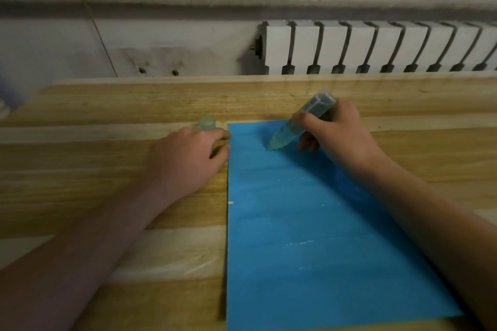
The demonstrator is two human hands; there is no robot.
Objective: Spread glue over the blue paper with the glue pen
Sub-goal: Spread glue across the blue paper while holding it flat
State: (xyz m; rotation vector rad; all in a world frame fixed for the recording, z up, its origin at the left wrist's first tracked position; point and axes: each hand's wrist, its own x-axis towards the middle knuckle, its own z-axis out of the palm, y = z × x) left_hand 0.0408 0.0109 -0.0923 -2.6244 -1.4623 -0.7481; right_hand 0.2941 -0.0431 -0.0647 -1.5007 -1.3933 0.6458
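Beneath the blue paper (309, 250) the wooden desk (107, 105) spreads wide, and beyond the paper a white radiator (376, 45) lines the wall. The paper lies flat, with faint pale streaks (301, 242) across its middle. The right hand (338, 137) rests on the paper's far end, fingers curled round the glue pen (298, 123), whose tip touches the paper. The left hand (188, 158) lies palm down just left of the paper, fingers relaxed, fingertips at its edge. A small clear cap (207, 123) stands left of the paper's far corner.
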